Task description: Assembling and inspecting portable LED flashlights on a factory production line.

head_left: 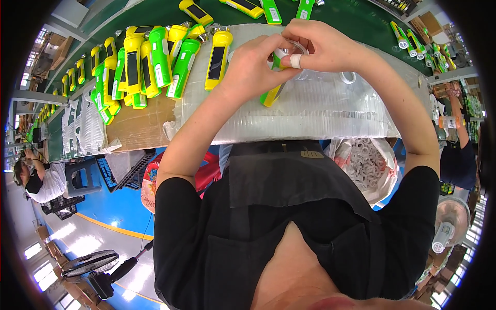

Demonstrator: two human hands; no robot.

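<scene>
Over the bench's plastic-covered front, my left hand (pixel 256 66) is closed around a yellow-and-green flashlight (pixel 269 98), whose lower end sticks out below the fingers. My right hand (pixel 323 47) pinches a clear ring-shaped piece (pixel 298 46) at the flashlight's head, with white tape round one digit. Fingers partly hide the place where ring and flashlight meet. Left of my left hand lies a yellow flashlight (pixel 217 61) with a dark panel, beside a heap of green and yellow flashlights (pixel 133 64). A loose clear ring (pixel 348 77) rests below my right wrist.
Against the bench's front edge, a white bag (pixel 388 181) holds many pale rings. More flashlights (pixel 196 12) lie on the green belt beyond, and others (pixel 412 44) at far right. Co-workers sit at left (pixel 45 181) and right (pixel 459 155). A black fan (pixel 95 266) stands lower left.
</scene>
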